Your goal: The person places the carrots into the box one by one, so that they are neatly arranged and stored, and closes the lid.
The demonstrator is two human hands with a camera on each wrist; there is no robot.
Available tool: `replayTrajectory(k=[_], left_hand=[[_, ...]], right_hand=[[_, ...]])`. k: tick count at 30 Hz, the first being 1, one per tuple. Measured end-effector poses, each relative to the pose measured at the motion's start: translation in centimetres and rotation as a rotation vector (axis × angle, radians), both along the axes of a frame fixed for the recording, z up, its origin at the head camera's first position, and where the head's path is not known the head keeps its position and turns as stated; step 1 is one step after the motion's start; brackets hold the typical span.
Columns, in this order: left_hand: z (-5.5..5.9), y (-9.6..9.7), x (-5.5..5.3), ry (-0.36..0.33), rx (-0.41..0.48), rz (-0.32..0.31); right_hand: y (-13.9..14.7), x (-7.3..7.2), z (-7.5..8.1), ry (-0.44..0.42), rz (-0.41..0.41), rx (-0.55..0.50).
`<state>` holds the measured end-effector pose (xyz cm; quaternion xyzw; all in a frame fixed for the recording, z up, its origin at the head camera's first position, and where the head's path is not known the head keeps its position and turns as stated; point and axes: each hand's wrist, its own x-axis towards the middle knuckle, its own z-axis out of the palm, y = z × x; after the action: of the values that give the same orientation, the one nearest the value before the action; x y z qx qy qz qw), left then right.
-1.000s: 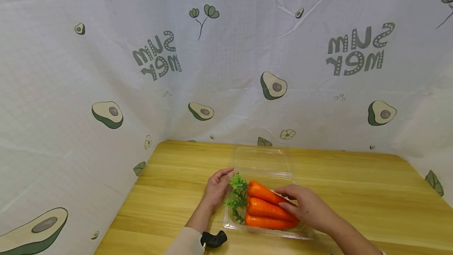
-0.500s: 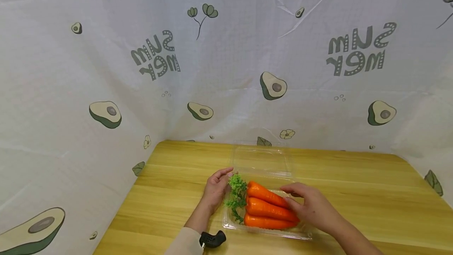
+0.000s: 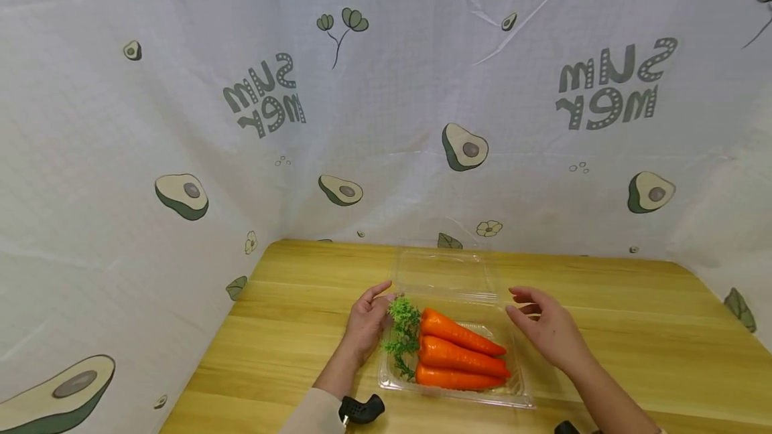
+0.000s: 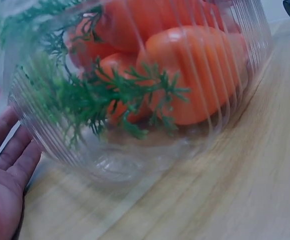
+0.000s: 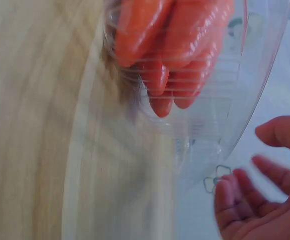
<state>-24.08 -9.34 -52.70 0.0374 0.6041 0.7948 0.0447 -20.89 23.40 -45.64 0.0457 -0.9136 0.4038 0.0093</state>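
Several orange carrots [image 3: 462, 351] with green leafy tops [image 3: 403, 324] lie in a clear plastic clamshell container [image 3: 519, 402], leaves to the left and tips to the right. Its transparent lid [image 3: 446, 272] is folded back, away from me. My left hand [image 3: 366, 319] rests at the container's left side; in the left wrist view, its fingers [image 4: 11, 145] are fairly straight along the ribbed wall. Beyond the right rim, my right hand [image 3: 550, 328] hovers with loosely bent fingers and nothing in them. The right wrist view has this hand [image 5: 269, 195] apart from the container.
The wood-grain table [image 3: 301, 286] extends on both sides of the container. A white cloth [image 3: 386, 106] printed with avocados hangs behind and along the sides. A black device [image 3: 362, 409] sits at my left wrist, and another dark piece [image 3: 565, 427] shows near my right forearm.
My right hand has come off the carrots and moved right and away from me, past the container's rim. The carrot tips now show. My left hand has stayed nearly still.
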Motion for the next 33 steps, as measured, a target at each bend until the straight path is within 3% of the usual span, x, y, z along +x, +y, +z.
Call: replayTrajectory(k=[3, 7, 14, 18, 25, 33], left_hand=[[0.4, -0.4, -0.1, -0.014, -0.044, 0.007], [1.2, -1.1, -0.7, -0.057, -0.105, -0.023], [2.8, -2.4, -1.4, -0.167, -0.158, -0.231], [3.7, -2.7, -1.5, -0.197, -0.204, -0.299], [4.0, -2.8, -1.6, -0.203, -0.217, -0.325], [3.8, -2.8, -1.6, -0.198, -0.208, -0.318]], right_hand=[[0.3, -0.8, -0.3, -0.124, -0.002, -0.057], [0.7, -1.6, -1.0, -0.281, 0.054, -0.261], [2.2, -2.8, -2.4, -0.490, 0.235, -0.713], [2.8, -2.9, -2.7, -0.536, 0.327, -0.874], [2.9, -2.7, -2.9, -0.524, 0.374, -0.923], [3.0, -2.6, -3.1, -0.522, 0.354, -0.909]])
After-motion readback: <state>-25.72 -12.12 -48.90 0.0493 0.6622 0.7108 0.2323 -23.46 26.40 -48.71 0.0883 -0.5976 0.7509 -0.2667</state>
